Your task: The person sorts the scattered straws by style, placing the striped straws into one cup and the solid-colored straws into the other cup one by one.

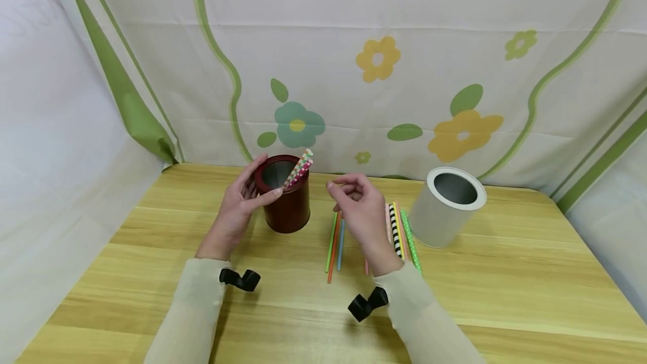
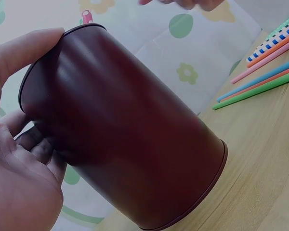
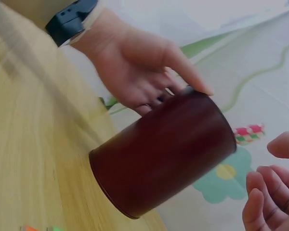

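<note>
1. Progress: the work looks partway along, judging by two patterned straws [image 1: 301, 168] standing in the red can [image 1: 287, 211] while others lie outside it.
2. Left over, it seems: the loose straws on the worktop [image 1: 283, 302], all to the right of the red can.
3. Left hand [image 1: 235, 213]: its fingers grasp the red can at the rim, from its left side.
4. Right hand [image 1: 361, 206]: just right of the red can, apart from it, fingers loosely bent and released, with nothing visible in them.
5. Cans: two. The red can stands on the worktop; the white can [image 1: 438, 222] is well to its right.
6. Straws in the red can: two show; any deeper ones are hidden.
7. Plain straws near the red can's right: three, a green straw [image 1: 331, 245], an orange straw [image 1: 332, 260] and a blue straw [image 1: 341, 247].
8. Farther right of the red can, beside the white can: about five, including a striped straw [image 1: 396, 235] and a dotted straw [image 1: 411, 243].
9. One reddish end [image 1: 367, 267] shows by the right wrist; more may be hidden.
</note>
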`<state>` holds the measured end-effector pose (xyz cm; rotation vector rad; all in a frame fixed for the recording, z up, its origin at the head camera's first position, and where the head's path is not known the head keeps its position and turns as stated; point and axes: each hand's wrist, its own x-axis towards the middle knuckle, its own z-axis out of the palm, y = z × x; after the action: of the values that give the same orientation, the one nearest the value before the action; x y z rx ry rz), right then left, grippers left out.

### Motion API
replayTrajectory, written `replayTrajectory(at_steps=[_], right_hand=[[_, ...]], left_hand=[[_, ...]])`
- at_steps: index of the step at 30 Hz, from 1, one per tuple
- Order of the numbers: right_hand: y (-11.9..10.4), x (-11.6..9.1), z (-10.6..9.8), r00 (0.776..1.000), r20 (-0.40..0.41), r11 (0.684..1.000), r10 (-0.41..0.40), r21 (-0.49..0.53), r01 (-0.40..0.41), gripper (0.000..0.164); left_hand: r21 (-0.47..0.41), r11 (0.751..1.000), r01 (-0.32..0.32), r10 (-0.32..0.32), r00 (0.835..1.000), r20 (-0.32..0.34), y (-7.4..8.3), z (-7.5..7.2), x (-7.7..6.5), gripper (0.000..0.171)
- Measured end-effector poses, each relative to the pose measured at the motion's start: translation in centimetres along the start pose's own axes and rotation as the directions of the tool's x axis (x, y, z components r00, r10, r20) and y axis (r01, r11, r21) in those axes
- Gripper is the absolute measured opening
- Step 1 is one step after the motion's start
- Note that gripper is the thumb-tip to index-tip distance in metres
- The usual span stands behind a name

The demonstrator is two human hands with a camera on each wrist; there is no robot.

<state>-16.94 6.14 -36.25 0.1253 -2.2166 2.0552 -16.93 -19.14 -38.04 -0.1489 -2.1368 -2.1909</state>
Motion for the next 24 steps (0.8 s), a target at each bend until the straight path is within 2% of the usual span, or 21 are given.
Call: replayTrajectory(at_steps=[9,20,24], right_hand=[[1.2,-0.5,-2.6,0.995,-0.054,0.997,0.079,0.003,-0.079,0.017],[3.1,-0.7,-6.0,0.987,-0.106,0.985,0.117,-0.114,-0.129,0.019],[3.5,-0.6,-6.8,0.984,-0.142,0.978,0.106,-0.162,-0.129,0.019]], left_hand=[[0.001,1.0,0.001,-0.001,1.0,0.008,0.0,0.1,0.0,0.085],[-0.009,1.0,0.01,-0.01,1.0,0.009,0.0,0.2,-0.1,0.086],[-0.008,1.0,0.012,-0.012,1.0,0.004,0.0,0.2,-0.1,0.085]])
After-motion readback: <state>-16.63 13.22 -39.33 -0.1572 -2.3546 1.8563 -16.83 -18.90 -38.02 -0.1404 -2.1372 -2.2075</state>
